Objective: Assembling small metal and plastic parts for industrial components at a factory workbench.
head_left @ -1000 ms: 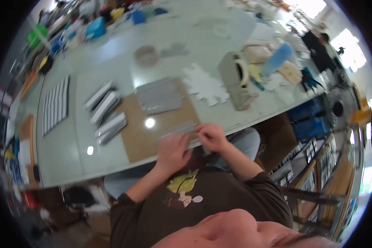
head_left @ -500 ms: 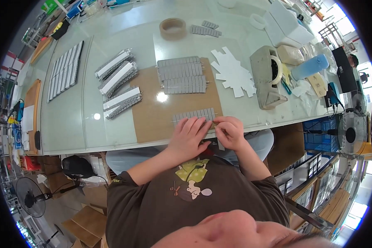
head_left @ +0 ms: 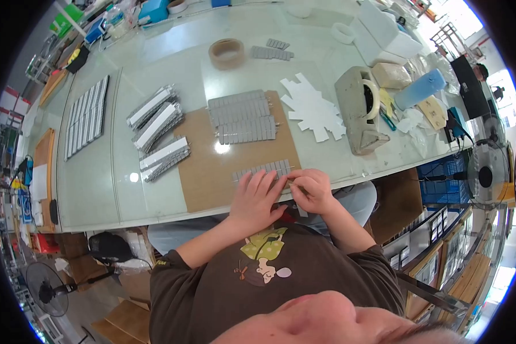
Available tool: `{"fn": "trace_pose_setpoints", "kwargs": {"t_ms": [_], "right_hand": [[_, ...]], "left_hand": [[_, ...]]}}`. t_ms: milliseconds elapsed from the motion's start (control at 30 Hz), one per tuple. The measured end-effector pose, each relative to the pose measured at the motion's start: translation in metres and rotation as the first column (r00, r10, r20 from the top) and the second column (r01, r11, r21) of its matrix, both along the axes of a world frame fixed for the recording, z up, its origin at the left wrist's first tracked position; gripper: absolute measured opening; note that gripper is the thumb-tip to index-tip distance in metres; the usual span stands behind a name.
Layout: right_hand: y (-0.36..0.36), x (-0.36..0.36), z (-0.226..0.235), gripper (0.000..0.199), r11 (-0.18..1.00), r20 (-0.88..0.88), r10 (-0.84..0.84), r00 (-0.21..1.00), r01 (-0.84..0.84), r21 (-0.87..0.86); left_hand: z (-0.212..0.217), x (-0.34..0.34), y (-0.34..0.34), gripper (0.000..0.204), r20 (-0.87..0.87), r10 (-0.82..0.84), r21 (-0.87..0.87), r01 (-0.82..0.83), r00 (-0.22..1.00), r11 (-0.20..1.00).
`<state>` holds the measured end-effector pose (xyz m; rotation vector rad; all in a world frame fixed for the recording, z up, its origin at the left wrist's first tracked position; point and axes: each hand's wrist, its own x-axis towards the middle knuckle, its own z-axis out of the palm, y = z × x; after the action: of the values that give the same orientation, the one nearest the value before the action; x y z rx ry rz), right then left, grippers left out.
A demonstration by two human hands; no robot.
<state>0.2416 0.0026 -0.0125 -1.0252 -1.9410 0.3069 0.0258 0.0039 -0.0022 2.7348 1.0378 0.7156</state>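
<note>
A row of grey segments [head_left: 278, 167] with thin wire ends lies near the table's front edge on a brown board [head_left: 200, 189]. My left hand [head_left: 257, 198] rests over its near side, fingers stretched out and pressing on it, holding nothing. Close by on the right, my right hand [head_left: 313, 192] has thumb and forefinger pinched together at the near right end of the row. What sits in that pinch is too small to make out. Farther up the board lie more grey segmented strips [head_left: 245, 129], grouped in rows.
Stacked strips with white tops [head_left: 156, 121] lie left of the board, beyond them a striped panel [head_left: 88, 117]. On the right are fanned white strips [head_left: 313, 109], a heavy tape dispenser [head_left: 350, 109] and a blue bottle [head_left: 421, 90]. A tape roll [head_left: 226, 54] lies at the back.
The view has tilted, so the table appears slightly lower and farther left. Both hands keep nearly the same pose at the grey row.
</note>
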Motion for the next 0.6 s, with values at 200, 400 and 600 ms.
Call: {"fn": "trace_pose_setpoints", "kwargs": {"t_ms": [200,400,600], "right_hand": [[0.0000,0.0022,-0.0009,0.011,1.000,-0.022,-0.005,1.000,0.005,0.017],[-0.0018,0.0011,-0.0012,0.011,1.000,-0.153,-0.010,0.988,0.006,-0.029],[-0.0073,0.0025,-0.0032,0.009,0.999,-0.134,-0.023,0.991,0.017,-0.040]], "left_hand": [[0.0032,0.0040,-0.0011,0.068,-0.040,0.050,0.039,-0.048,0.998,0.998],[0.0077,0.0058,-0.0025,0.068,-0.030,0.020,0.051,-0.018,0.999,0.999],[0.0064,0.0022,-0.0078,0.051,0.100,-0.005,0.162,-0.011,0.995,0.987]]}}
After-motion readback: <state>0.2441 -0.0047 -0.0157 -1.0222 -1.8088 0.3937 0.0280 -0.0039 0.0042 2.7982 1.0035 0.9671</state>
